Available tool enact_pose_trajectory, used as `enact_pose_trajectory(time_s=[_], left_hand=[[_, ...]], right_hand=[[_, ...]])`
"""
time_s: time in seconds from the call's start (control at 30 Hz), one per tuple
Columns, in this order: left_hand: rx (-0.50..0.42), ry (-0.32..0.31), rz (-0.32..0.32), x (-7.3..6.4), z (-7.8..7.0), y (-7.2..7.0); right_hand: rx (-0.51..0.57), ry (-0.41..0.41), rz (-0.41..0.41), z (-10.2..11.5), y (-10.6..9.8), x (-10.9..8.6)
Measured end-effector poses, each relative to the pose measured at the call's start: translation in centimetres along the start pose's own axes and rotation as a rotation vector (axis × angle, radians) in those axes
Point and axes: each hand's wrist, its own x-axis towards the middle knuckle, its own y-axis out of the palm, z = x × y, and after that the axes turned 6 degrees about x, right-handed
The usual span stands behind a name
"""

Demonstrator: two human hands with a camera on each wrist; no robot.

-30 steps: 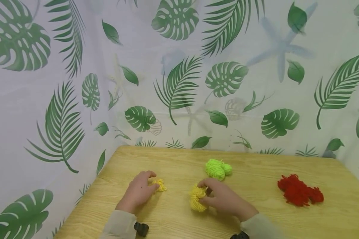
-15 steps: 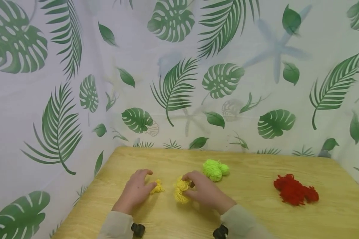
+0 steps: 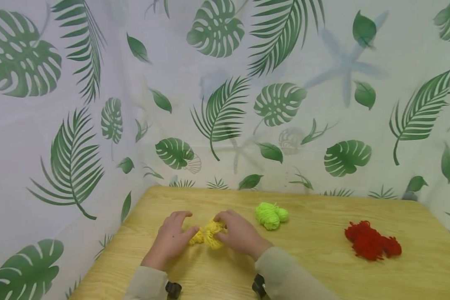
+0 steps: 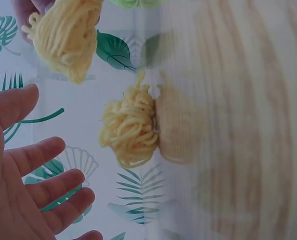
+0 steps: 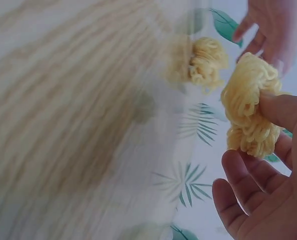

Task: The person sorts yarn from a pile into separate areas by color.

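My right hand (image 3: 240,232) pinches a larger bundle of yellow yarn (image 3: 212,236) between thumb and fingers. In the right wrist view this yellow bundle (image 5: 251,105) hangs clear of the table, its looped strands bunched at the middle. A smaller clump of yellow yarn (image 3: 196,237) lies on the table just left of it; the left wrist view shows this small clump (image 4: 130,127) resting on the surface. Beside it my left hand (image 3: 171,236) is spread with relaxed fingers and holds nothing. Between the two hands, the two yellow pieces overlap in the head view.
Lime-green yarn (image 3: 270,215), a large and a small bundle together, lies behind my right hand. Red yarn (image 3: 371,241) lies farther right on the wooden table (image 3: 307,258). A leaf-patterned cloth (image 3: 225,104) hangs along the back and left side.
My right hand has carried the larger yellow bundle leftward, up to the small clump. My left hand has stayed nearly in place, and the green and red yarn have not moved.
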Motion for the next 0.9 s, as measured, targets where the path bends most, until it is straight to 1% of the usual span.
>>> enact_pose_trajectory(time_s=[0.2, 0.43, 0.53, 0.63, 0.77, 0.9], left_hand=[[0.041, 0.018, -0.01, -0.4, 0.1, -0.3], [0.05, 0.035, -0.021, -0.9, 0.1, -0.6], [0.047, 0.035, -0.018, -0.9, 0.2, -0.7], [0.055, 0.028, -0.015, -1.0, 0.3, -0.6], [0.075, 0.022, -0.009, -1.1, 0.6, -0.6], [0.078, 0.029, 0.006, -1.3, 0.7, -0.7]], right_hand=[[-0.04, -0.008, 0.031, 0.4, 1.1, 0.6], [-0.11, -0.028, 0.022, 0.4, 2.0, 1.0], [-0.121, -0.013, 0.027, 0.5, 2.1, 1.2], [-0.133, 0.021, 0.058, 0.6, 2.3, 1.3], [-0.154, 0.068, 0.127, 0.7, 2.7, 1.4], [-0.165, 0.087, 0.17, 0.5, 2.9, 1.2]])
